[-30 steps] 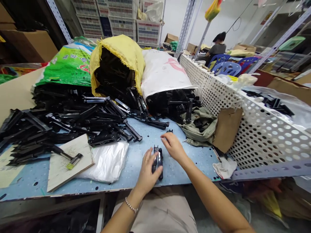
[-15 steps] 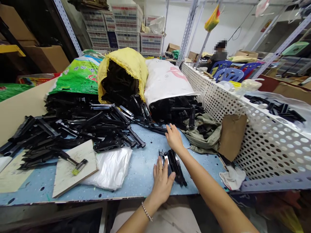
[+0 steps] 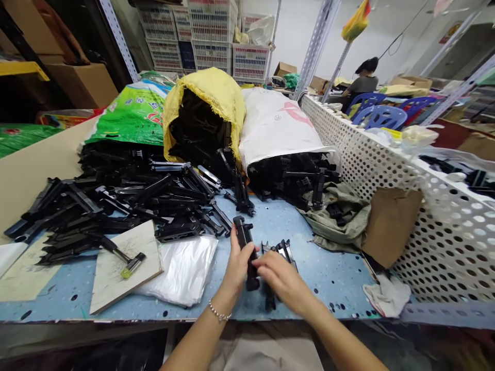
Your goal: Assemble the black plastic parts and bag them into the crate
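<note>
Yellow sack between green bag, white sack; rag beside perforated panel.

Long black plastic bar part, glossy, w/ a rounded knob at its far end: held in left hand, fingers wrapped round its middle, lying roughly front-to-back and tilted a bit left, near end down by the blue speckled tabletop. Just right of it, small stack of similar black plastic bar parts lies on the tabletop, notched ends pointing away, near ends hidden under right hand, which rests on top of them. Bar part and stack sit side by side, touching or nearly so; can't tell which. Both near front edge of tabletop, mid-frame.
</note>
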A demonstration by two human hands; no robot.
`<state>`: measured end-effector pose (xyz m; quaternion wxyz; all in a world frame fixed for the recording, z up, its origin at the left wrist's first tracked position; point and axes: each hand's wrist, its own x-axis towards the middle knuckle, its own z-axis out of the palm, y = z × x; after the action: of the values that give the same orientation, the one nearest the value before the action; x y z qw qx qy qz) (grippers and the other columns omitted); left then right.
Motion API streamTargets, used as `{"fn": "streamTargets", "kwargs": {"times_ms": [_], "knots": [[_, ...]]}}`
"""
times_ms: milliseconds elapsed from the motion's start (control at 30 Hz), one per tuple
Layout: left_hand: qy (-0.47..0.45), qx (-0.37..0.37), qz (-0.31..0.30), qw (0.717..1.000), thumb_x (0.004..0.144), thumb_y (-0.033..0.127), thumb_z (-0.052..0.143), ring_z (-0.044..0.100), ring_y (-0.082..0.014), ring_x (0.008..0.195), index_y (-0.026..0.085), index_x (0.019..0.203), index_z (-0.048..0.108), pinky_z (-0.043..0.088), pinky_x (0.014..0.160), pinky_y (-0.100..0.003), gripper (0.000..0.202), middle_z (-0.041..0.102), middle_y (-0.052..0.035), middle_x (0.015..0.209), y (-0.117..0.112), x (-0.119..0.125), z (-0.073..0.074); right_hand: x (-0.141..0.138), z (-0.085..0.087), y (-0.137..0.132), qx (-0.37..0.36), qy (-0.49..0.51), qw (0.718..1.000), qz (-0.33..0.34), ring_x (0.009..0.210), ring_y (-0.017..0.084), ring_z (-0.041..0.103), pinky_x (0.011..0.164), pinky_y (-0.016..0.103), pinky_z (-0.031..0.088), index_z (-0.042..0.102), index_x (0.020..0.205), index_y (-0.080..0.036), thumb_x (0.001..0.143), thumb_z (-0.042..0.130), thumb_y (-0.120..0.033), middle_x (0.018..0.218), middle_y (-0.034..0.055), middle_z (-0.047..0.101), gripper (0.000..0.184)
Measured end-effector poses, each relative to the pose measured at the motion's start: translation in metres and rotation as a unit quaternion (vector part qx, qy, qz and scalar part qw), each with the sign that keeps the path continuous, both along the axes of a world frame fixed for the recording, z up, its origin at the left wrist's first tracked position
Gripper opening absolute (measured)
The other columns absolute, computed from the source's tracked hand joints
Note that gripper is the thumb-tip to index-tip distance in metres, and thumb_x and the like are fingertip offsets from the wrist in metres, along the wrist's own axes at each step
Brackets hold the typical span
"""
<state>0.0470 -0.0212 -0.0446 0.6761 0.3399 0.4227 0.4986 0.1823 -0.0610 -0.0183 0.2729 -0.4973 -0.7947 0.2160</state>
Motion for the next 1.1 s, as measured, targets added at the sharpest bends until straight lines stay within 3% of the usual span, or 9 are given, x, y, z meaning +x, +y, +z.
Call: {"fn": "streamTargets", "kwargs": {"times_ms": [133,233,400,567,700,800,900,967,1100], "knots": [[0.081,0.053,-0.037,0.995,0.087,0.04,0.057,0.063,-0.0171,0.091,0.03,0.149,0.014,0.051,0.085,-0.034,0.076,0.056,-0.0072,0.126,-0.021,-0.017,0.012,0.01,0.011,0.031,0.052,-0.024,0.998,-0.032,0.089,0.021,0.058,0.079,0.036,0.048,0.051,0.119,-0.02,0.098,0.036,-0.034,0.099,0.0094,0.061,0.03],[0.127,0.067,-0.049,0.988,0.088,0.041,0.055,0.063,-0.017,0.087,0.029,0.149,0.017,0.052,0.083,-0.034,0.073,0.052,-0.0087,0.132,-0.034,-0.029,0.019,0.011,0.01,0.052,0.112,-0.127,0.985,0.021,0.086,0.023,0.056,0.072,0.034,0.046,0.055,0.11,-0.018,0.098,0.033,-0.036,0.096,0.0114,0.061,0.031],[0.171,0.07,-0.066,0.98,0.086,0.038,0.057,0.062,-0.0174,0.077,0.022,0.148,0.023,0.052,0.075,-0.032,0.072,0.064,-0.0081,0.107,-0.037,-0.042,0.026,0.006,0.007,0.066,0.13,-0.194,0.965,0.122,0.077,0.02,0.053,0.066,0.03,0.039,0.06,0.091,-0.018,0.099,0.032,-0.04,0.083,0.0088,0.06,0.037],[0.145,0.021,-0.009,0.989,0.083,0.037,0.058,0.061,-0.0152,0.07,0.024,0.145,0.03,0.05,0.064,-0.027,0.069,0.063,-0.0004,0.08,-0.022,-0.042,0.029,-0.001,0.006,0.045,0.017,-0.135,0.989,0.06,0.08,0.018,0.057,0.066,0.029,0.039,0.053,0.111,-0.02,0.099,0.03,-0.042,0.092,0.0062,0.063,0.034],[0.08,-0.047,-0.001,0.996,0.081,0.042,0.059,0.06,-0.013,0.058,0.022,0.137,0.038,0.047,0.052,-0.022,0.064,0.062,0.0015,0.069,-0.013,-0.044,0.03,-0.011,-0.009,0.002,0.057,-0.138,0.977,0.15,0.077,0.02,0.055,0.068,0.031,0.038,0.055,0.105,-0.018,0.096,0.038,-0.047,0.088,0.0082,0.063,0.035],[0.07,-0.072,-0.02,0.995,0.08,0.046,0.057,0.063,-0.0157,0.059,0.018,0.127,0.048,0.049,0.052,-0.024,0.056,0.065,-0.001,0.07,-0.01,-0.049,0.017,-0.015,-0.023,-0.008,0.066,-0.164,0.969,0.17,0.07,0.019,0.053,0.063,0.029,0.035,0.057,0.088,-0.017,0.098,0.034,-0.045,0.078,0.0078,0.062,0.038],[0.15,-0.031,0.013,0.988,0.082,0.043,0.052,0.067,-0.0224,0.08,0.016,0.114,0.057,0.053,0.071,-0.034,0.042,0.069,-0.0071,0.089,-0.013,-0.049,-0.008,-0.018,-0.026,0.018,-0.01,-0.176,0.971,0.161,0.064,0.016,0.053,0.06,0.026,0.034,0.057,0.085,-0.02,0.098,0.03,-0.048,0.073,0.0033,0.061,0.041],[0.23,0.018,0.009,0.973,0.084,0.036,0.05,0.064,-0.0261,0.097,0.016,0.11,0.06,0.048,0.088,-0.04,0.035,0.068,-0.0102,0.103,-0.02,-0.041,-0.026,-0.024,-0.022,0.05,-0.041,-0.175,0.98,0.087,0.075,0.017,0.056,0.066,0.026,0.037,0.057,0.091,-0.021,0.1,0.026,-0.044,0.082,0.0041,0.064,0.039],[0.348,0.108,-0.013,0.931,0.086,0.027,0.047,0.051,-0.0279,0.12,0.018,0.131,0.049,0.038,0.103,-0.043,0.046,0.058,-0.0128,0.129,-0.037,-0.014,-0.048,-0.044,-0.019,0.119,-0.063,-0.195,0.972,-0.112,0.108,0.025,0.051,0.085,0.032,0.038,0.055,0.112,-0.017,0.098,0.036,-0.035,0.116,0.0141,0.058,0.029]]}}
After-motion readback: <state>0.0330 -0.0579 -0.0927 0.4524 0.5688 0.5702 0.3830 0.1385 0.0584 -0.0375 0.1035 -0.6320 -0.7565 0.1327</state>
